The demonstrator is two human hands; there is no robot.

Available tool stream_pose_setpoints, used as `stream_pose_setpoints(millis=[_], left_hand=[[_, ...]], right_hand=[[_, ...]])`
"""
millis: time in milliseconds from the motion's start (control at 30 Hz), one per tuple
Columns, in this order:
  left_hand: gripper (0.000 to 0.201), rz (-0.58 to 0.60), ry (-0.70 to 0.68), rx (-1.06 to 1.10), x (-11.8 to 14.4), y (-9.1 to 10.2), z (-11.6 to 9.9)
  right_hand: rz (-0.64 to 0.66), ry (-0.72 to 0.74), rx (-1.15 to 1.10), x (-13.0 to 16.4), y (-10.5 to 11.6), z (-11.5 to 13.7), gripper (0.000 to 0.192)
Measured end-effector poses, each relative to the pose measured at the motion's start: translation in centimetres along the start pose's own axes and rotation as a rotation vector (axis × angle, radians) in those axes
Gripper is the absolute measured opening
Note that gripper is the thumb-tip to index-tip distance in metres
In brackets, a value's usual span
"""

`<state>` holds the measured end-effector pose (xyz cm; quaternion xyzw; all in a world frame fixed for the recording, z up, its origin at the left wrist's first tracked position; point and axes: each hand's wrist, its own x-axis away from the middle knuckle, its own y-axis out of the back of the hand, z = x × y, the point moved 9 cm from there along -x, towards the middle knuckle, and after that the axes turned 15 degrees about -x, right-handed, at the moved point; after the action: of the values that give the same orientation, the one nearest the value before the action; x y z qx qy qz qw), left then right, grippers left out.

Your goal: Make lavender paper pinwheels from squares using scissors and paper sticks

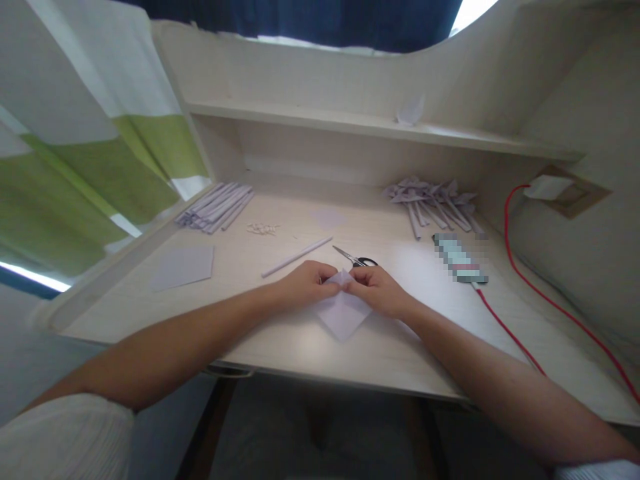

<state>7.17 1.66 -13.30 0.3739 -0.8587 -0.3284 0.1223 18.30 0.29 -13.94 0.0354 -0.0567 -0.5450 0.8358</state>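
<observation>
A pale lilac paper square point(343, 313) lies as a diamond on the light wooden desk point(280, 340). My left hand point(306, 283) and my right hand point(377, 289) meet at its far corner, both pinching the folded tip between fingers and thumbs. The near part of the sheet lies flat on the desk. Just behind my right hand lie scissors point(356, 259) with black handles. A rolled paper stick point(296, 257) lies behind my left hand.
A bundle of rolled paper sticks point(216, 207) lies at the back left, and a heap of finished paper pieces on sticks point(435, 203) at the back right. A flat lilac sheet point(184, 267) lies left. A phone point(460, 259) on a red cable point(505, 327) lies right.
</observation>
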Motion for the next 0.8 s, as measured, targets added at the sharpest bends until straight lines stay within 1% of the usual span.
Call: stream_pose_setpoints(millis=[167, 333, 467, 600, 800], left_hand=[[0.022, 0.013, 0.022, -0.007, 0.22, 0.07, -0.24], [0.022, 0.015, 0.022, -0.063, 0.32, 0.38, -0.66], [0.024, 0.025, 0.018, -0.027, 0.3, 0.27, -0.7], [0.024, 0.034, 0.015, -0.021, 0.31, 0.07, -0.61], [0.024, 0.0, 0.01, -0.047, 0.24, 0.38, -0.58]], right_hand=[[-0.013, -0.021, 0.016, 0.16, 0.12, -0.27, 0.028], [-0.02, -0.025, 0.048, 0.21, 0.15, -0.22, 0.029], [-0.004, -0.057, -0.019, 0.18, -0.04, -0.51, 0.027], [-0.02, -0.036, 0.041, 0.18, 0.16, -0.32, 0.03], [-0.016, -0.033, 0.059, 0.21, 0.16, -0.32, 0.031]])
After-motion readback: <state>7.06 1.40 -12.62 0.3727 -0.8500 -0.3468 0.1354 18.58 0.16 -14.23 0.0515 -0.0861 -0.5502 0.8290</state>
